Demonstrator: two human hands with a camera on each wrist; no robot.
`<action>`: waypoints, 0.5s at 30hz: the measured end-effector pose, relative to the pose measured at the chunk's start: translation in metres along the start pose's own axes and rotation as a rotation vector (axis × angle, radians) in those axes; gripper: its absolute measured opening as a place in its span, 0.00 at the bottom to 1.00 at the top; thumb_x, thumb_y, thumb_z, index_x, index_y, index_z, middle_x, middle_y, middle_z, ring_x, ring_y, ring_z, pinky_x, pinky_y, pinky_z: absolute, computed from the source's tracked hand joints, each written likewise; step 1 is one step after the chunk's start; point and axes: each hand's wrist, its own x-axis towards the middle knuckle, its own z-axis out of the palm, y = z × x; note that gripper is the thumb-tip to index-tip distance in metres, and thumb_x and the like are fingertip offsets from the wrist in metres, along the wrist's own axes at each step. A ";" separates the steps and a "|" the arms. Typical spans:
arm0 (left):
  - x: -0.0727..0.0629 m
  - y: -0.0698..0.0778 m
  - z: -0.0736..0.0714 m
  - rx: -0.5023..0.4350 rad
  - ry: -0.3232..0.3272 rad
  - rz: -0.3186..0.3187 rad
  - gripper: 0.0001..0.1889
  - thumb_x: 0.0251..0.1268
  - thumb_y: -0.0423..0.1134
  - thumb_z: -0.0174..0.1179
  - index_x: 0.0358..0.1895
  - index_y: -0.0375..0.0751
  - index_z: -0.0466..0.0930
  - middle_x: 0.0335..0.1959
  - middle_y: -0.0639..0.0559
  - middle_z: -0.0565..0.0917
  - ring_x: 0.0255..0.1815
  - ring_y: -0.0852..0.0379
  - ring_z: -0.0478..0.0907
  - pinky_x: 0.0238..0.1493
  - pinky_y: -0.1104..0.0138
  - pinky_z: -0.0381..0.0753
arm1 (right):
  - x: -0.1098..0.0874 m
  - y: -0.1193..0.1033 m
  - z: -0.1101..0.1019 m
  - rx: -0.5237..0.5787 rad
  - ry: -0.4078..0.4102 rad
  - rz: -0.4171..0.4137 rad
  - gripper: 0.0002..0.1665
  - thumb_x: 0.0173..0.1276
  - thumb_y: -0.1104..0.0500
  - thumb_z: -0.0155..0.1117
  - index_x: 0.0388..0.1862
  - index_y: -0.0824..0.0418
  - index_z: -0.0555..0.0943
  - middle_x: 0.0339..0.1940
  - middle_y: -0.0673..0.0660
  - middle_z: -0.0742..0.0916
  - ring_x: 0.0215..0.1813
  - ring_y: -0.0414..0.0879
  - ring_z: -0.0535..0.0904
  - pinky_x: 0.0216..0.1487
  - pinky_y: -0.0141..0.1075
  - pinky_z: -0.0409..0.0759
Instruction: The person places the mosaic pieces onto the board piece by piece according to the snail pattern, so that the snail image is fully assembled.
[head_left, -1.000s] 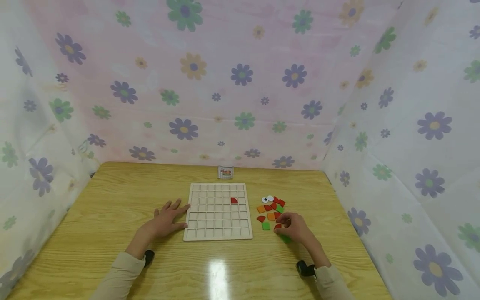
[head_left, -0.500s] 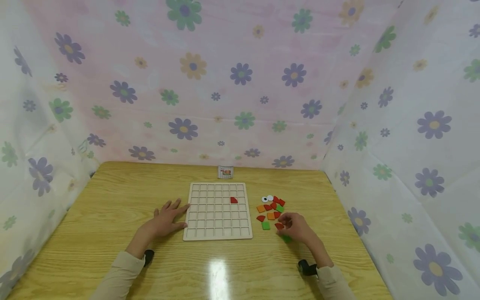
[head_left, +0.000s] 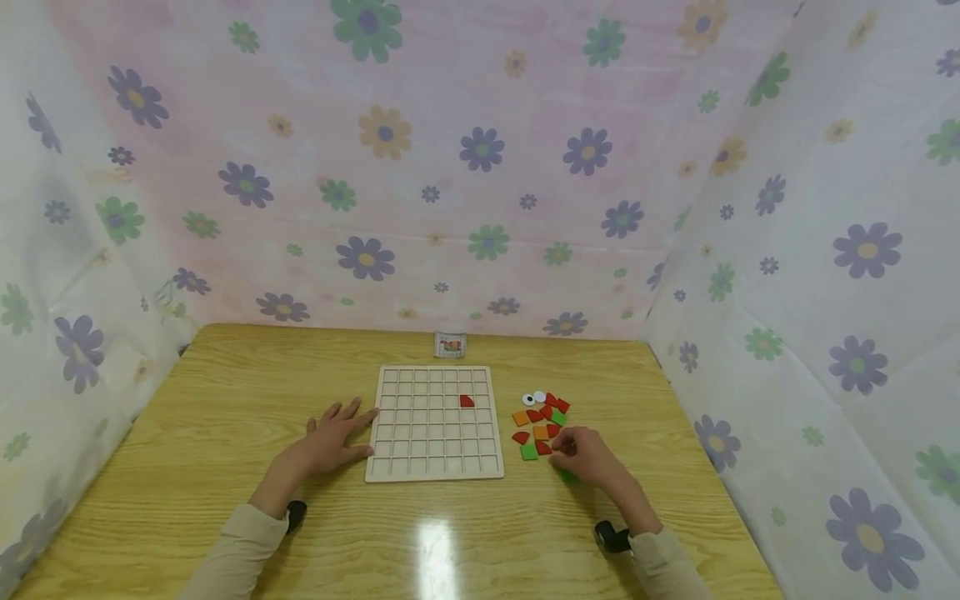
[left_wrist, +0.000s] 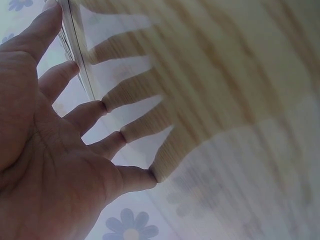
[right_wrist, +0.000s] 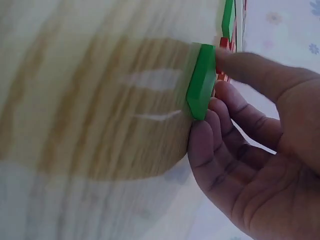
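Observation:
My left hand (head_left: 330,442) lies spread on the table, its thumb and fingertips at the left edge of the wooden grid board (head_left: 435,474). In the left wrist view the fingers of my left hand (left_wrist: 55,145) are straight and apart. My right hand (head_left: 591,457) is over the near right side of the loose tiles, fingers loosely bent. A red quarter-circle tile (head_left: 543,448) lies just left of its fingertips, beside a green square tile (head_left: 529,452). Another green tile (right_wrist: 202,82) lies on the table close to the fingertips, partly covered by the hand in the head view.
One red quarter-circle tile (head_left: 467,402) sits in a board cell. Orange square tiles (head_left: 521,418), more red tiles and white round eye tiles (head_left: 529,400) lie right of the board. A small picture card (head_left: 450,345) lies behind it. Flowered cloth (head_left: 480,167) surrounds the table.
The near red quarter-circle tile has shifted left out from under my right fingertips, up against the green square tile. My right hand has moved slightly; my left hand stays at the board.

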 end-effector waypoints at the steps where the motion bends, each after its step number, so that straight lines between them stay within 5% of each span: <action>1: 0.000 0.000 0.000 -0.002 0.000 0.001 0.37 0.72 0.51 0.63 0.78 0.40 0.63 0.79 0.24 0.51 0.76 0.16 0.44 0.60 0.17 0.42 | 0.000 -0.001 0.000 -0.005 0.008 0.000 0.08 0.66 0.62 0.73 0.40 0.64 0.84 0.37 0.53 0.85 0.38 0.43 0.78 0.40 0.36 0.79; 6: -0.002 0.002 0.000 -0.008 0.001 -0.005 0.37 0.72 0.51 0.63 0.78 0.40 0.64 0.79 0.25 0.52 0.76 0.17 0.45 0.61 0.17 0.42 | 0.003 -0.005 0.004 -0.017 0.033 -0.037 0.18 0.62 0.58 0.78 0.45 0.66 0.84 0.40 0.55 0.85 0.39 0.44 0.77 0.40 0.36 0.78; 15: -0.002 0.002 0.000 -0.009 0.002 -0.008 0.36 0.72 0.51 0.63 0.78 0.41 0.64 0.79 0.25 0.52 0.77 0.17 0.44 0.61 0.18 0.42 | 0.011 -0.011 0.010 -0.001 0.021 -0.074 0.11 0.62 0.60 0.78 0.38 0.63 0.84 0.34 0.53 0.85 0.35 0.42 0.77 0.37 0.33 0.77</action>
